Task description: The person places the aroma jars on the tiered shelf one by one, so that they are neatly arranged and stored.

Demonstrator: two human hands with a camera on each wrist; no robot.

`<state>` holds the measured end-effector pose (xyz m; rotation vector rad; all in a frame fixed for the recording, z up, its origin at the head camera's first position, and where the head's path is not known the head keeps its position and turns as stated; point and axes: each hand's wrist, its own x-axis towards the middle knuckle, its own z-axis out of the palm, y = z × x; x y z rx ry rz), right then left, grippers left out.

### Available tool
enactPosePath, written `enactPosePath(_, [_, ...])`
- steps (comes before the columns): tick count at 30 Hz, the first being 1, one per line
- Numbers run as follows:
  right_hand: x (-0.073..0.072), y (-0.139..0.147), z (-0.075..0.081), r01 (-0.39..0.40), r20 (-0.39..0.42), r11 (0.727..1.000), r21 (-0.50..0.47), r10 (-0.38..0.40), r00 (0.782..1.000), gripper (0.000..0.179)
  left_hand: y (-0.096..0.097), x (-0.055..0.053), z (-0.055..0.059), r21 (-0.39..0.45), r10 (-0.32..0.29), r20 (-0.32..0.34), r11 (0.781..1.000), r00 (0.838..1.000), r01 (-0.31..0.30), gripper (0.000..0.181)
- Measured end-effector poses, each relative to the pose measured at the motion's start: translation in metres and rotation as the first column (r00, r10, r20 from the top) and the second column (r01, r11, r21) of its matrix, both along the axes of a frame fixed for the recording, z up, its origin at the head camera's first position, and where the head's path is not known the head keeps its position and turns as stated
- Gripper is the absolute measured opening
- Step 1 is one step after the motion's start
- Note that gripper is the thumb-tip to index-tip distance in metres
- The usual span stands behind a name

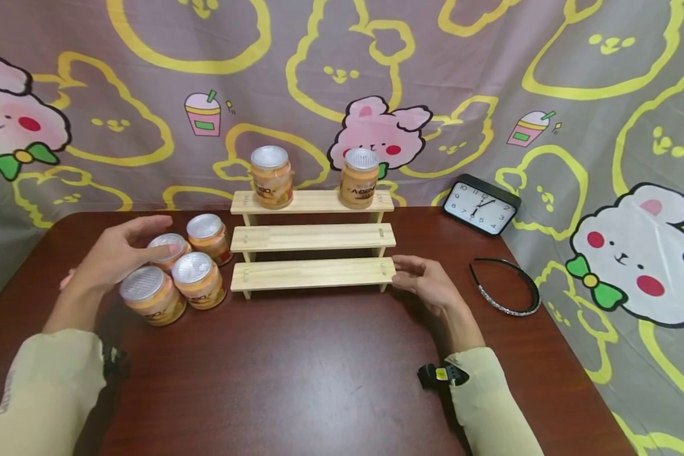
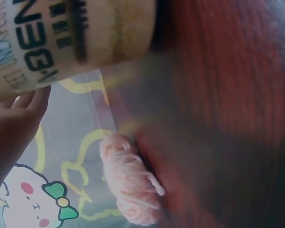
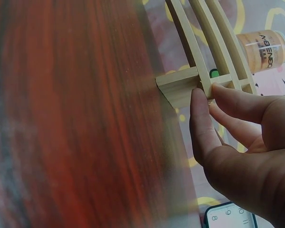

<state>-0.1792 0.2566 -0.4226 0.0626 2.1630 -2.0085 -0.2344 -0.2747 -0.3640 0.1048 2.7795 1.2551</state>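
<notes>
Several orange-labelled cans with silvery lids stand grouped on the table at the left. My left hand (image 1: 111, 253) reaches over the back-left can (image 1: 162, 256) of that group, fingers stretched out behind it and thumb across its lid. A label fills the upper left of the left wrist view on a nearby can (image 2: 99, 33), with some fingers (image 2: 35, 107) showing below it. At the right end of a three-step wooden rack (image 1: 313, 275), my right hand (image 1: 427, 283) pinches the lowest step between thumb and fingers. Two more cans, one left (image 1: 272, 180) and one right (image 1: 359, 180), stand on the top step.
A black-framed clock (image 1: 479, 206) stands at the back right of the brown table (image 1: 319, 373). In front of it lies a dark, sparkly headband (image 1: 510, 308). Pink yarn (image 2: 130, 180) lies near the left table edge. A patterned cloth (image 1: 302, 95) hangs behind.
</notes>
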Motion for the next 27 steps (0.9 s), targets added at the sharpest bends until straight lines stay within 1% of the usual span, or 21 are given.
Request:
enactPosePath(3, [0.000,0.001,0.000,-0.001,-0.001,1.000,0.000,0.001,1.000,0.053,-0.002,-0.002,-0.003,-0.021,-0.021,0.066,1.000,0.998,0.023,0.089])
enactPosePath(8, [0.000,0.001,0.000,0.000,-0.001,1.000,0.002,0.000,1.000,0.053,-0.003,-0.004,-0.005,-0.056,-0.029,0.139,0.998,0.990,0.037,0.092])
enactPosePath(13, [-0.001,0.000,0.000,-0.005,-0.004,1.000,-0.008,0.005,1.000,0.053,-0.007,-0.005,-0.005,-0.049,-0.076,0.202,0.995,0.977,0.087,0.094])
enactPosePath(14, [-0.001,0.000,0.000,-0.006,-0.003,1.000,-0.010,0.006,1.000,0.053,-0.008,-0.005,-0.005,-0.043,-0.092,0.199,0.994,0.976,0.103,0.093])
enactPosePath(16, [-0.001,-0.001,0.001,-0.009,-0.005,1.000,-0.010,0.009,1.000,0.053,-0.009,-0.005,-0.006,-0.039,-0.121,0.169,0.991,0.978,0.130,0.090])
enactPosePath(18, [-0.001,0.000,0.001,-0.009,-0.007,1.000,-0.004,0.009,1.000,0.053,-0.010,-0.005,-0.008,-0.064,-0.124,0.137,0.989,0.983,0.133,0.089])
enactPosePath(21, [-0.001,0.000,0.000,-0.006,-0.005,1.000,-0.004,0.006,1.000,0.052,-0.010,-0.004,-0.010,-0.047,-0.105,0.103,0.993,0.989,0.110,0.088])
enactPosePath(23, [-0.001,0.000,0.000,-0.004,-0.004,1.000,-0.007,0.004,1.000,0.052,-0.009,-0.004,-0.011,-0.048,-0.078,0.091,0.995,0.993,0.083,0.089])
enactPosePath(25, [-0.001,0.000,0.000,-0.006,-0.008,1.000,-0.011,0.006,1.000,0.052,-0.008,-0.004,-0.012,-0.026,-0.070,0.071,0.997,0.995,0.072,0.087])
enactPosePath(27, [-0.001,0.000,0.000,-0.004,-0.009,1.000,-0.011,0.004,1.000,0.052,-0.007,-0.004,-0.012,-0.039,-0.062,0.045,0.997,0.997,0.064,0.083])
